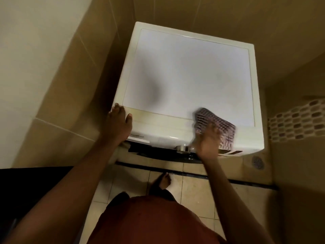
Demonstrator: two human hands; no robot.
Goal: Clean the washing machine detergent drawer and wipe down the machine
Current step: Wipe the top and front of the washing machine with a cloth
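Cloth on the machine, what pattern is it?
The cloth has a small purplish-and-white check, blurred, in the head view.

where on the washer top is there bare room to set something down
The top panel is bare from rim to rim, back to the tiled wall. Crowded: the front edge, left hand on its left corner, right hand with cloth toward the right.

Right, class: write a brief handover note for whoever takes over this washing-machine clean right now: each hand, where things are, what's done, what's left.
Left hand: rests open on the front left corner of the machine.
Right hand: on the cloth at the front right edge of the top; blurred, grip unclear.
Done: wiping of the top seems under way; how much is covered cannot be told.
Left: probably the rest of the top, the front and the sides. The drawer cannot be made out, so check it.
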